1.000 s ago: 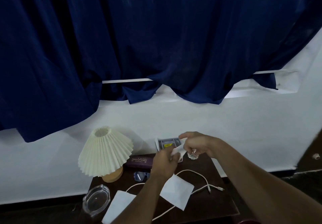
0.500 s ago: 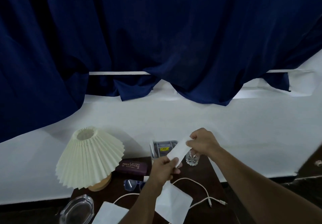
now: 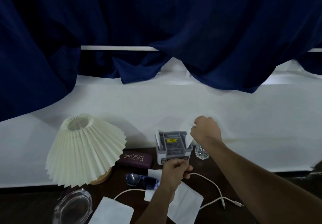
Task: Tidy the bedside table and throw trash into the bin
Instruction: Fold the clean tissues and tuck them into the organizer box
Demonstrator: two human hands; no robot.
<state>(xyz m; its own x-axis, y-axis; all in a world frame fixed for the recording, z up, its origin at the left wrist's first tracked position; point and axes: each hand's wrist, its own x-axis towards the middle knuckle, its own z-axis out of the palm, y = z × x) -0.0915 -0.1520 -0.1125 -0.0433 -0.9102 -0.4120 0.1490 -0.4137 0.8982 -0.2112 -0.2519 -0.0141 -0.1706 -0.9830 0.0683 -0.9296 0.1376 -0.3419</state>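
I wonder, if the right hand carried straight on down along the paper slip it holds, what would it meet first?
Probably the grey organizer, at its right-end slot: the right hand pinches a white paper slip whose lower end hangs there. Depth is unclear, so the small glass beside it is possible.

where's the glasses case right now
In the head view the dark glasses case lies at the back left of the bedside table, between the pleated lamp and the grey organiser box, just behind the blue glasses.
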